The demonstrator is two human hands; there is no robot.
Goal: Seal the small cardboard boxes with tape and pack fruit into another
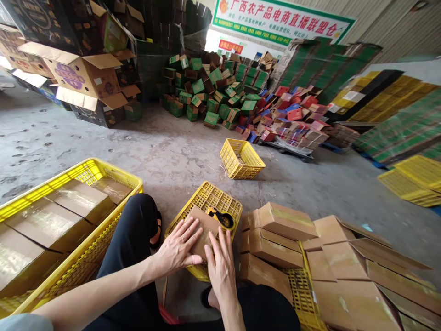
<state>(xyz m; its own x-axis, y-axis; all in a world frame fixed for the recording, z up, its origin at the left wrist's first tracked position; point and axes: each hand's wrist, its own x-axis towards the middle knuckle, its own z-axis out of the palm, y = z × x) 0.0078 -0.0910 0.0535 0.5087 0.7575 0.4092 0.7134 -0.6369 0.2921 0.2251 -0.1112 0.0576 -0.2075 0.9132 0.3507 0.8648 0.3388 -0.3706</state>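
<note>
A small brown cardboard box lies on the bottom of an upturned yellow plastic crate between my knees. My left hand rests on the box's left side, fingers stretched out flat. At its near right side, my right hand touches the box with its fingers extended. Just beyond the right fingertips sits a tape dispenser, yellow and black, on the crate. Neither hand grips anything. My palms hide the near part of the box.
To my left stands a long yellow crate holding several taped cardboard boxes. More cardboard boxes are stacked at my right. Ahead on the concrete floor is a smaller yellow crate. Piles of green boxes and red boxes lie farther back.
</note>
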